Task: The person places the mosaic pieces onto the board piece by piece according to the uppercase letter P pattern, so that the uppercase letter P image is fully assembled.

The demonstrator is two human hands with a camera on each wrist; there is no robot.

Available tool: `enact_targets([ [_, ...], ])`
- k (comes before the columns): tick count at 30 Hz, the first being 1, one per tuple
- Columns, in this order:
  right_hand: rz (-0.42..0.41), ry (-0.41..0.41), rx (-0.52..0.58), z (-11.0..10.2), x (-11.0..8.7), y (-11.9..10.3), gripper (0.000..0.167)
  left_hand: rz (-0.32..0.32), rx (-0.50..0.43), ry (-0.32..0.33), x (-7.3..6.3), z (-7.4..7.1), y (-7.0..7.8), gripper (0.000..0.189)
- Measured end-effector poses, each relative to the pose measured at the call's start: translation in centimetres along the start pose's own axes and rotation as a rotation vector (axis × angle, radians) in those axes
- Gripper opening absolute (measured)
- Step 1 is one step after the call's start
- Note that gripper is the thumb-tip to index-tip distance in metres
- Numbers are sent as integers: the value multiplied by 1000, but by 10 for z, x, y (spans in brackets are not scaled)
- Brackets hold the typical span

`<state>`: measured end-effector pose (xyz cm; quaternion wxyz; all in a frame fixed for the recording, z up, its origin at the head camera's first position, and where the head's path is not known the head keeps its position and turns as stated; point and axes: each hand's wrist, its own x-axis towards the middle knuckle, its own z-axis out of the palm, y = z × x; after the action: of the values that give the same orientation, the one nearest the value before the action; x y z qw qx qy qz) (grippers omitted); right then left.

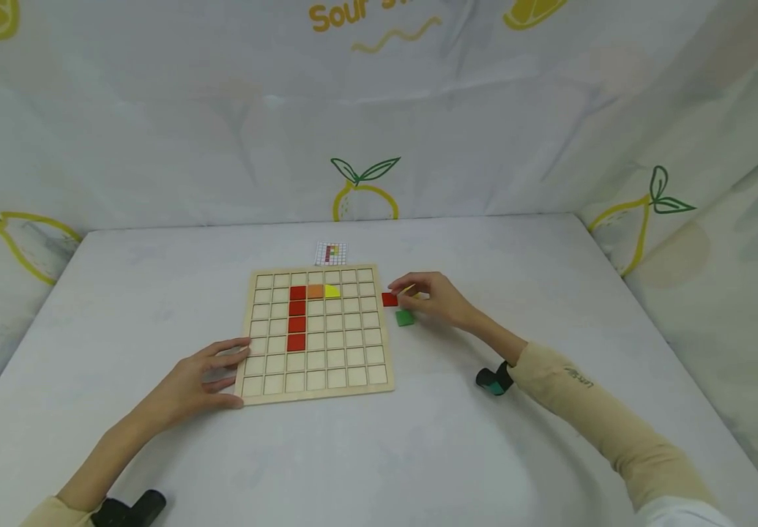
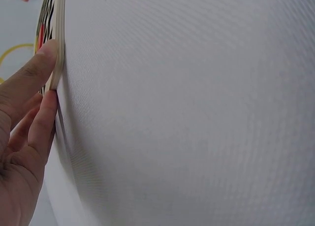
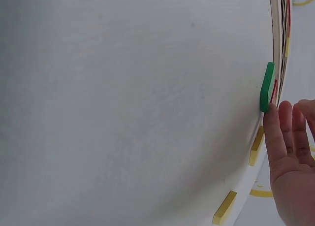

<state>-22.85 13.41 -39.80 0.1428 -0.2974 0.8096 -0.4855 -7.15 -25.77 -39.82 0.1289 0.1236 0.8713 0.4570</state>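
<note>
From my remote station I see a square board (image 1: 318, 393) flat on the white desk (image 1: 418, 446), whose surface extends broadly before it and to both sides. Left grip (image 1: 203, 375): fingers extended and spread, touching the board's left edge and lower-left corner. Right grip (image 1: 436, 296): fingers bent, just beyond the right edge; I cannot tell whether it pinches anything. Near it lie a loose red tile (image 1: 388, 299), a green tile (image 1: 405, 318) and two thick, flat-sided yellow blocks (image 3: 256, 146). On the pale wooden grid, four red tiles (image 1: 296, 324) form a column; an orange tile (image 1: 315, 291), then a corner-cut yellow piece (image 1: 331, 291), continue rightward from its top.
</note>
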Motion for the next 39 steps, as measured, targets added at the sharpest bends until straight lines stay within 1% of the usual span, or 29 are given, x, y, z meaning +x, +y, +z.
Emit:
enact_targets([
  [3,-12,-24,-18,3,0,0,23,4,-15,-2,0,1,-2,72],
  [5,3,-64,5,5,0,0,23,4,-19,-3,0,1,-3,73],
  [7,25,-108,38,6,-2,-1,24,2,-23,-4,0,1,-3,74],
  [9,59,-155,99,6,-4,0,24,-6,-22,-2,0,1,-3,74],
  [11,85,-178,150,7,-7,-1,24,-8,-20,-2,0,1,-3,74],
  [13,81,-164,151,7,-8,-1,23,-9,-18,-1,0,1,-2,74],
  [14,71,-144,143,6,-8,-2,23,-9,-19,0,0,1,-1,74],
  [18,-3,-15,38,4,-6,-2,27,-6,-14,1,-1,1,0,74],
  [21,-24,37,6,3,-1,-1,30,-7,-16,2,0,1,0,74],
  [23,-26,40,4,3,3,0,32,-3,-26,3,0,1,-1,74],
  [28,-18,2,-19,1,14,2,35,5,-39,5,-1,1,-3,73],
  [34,-20,-36,-67,-3,20,4,33,6,-25,2,0,1,-2,74],
  [36,-35,-44,-105,-4,21,4,31,11,-15,3,0,1,-2,74],
  [39,-66,-47,-199,-4,21,4,29,-6,-17,5,-1,1,-3,74],
])
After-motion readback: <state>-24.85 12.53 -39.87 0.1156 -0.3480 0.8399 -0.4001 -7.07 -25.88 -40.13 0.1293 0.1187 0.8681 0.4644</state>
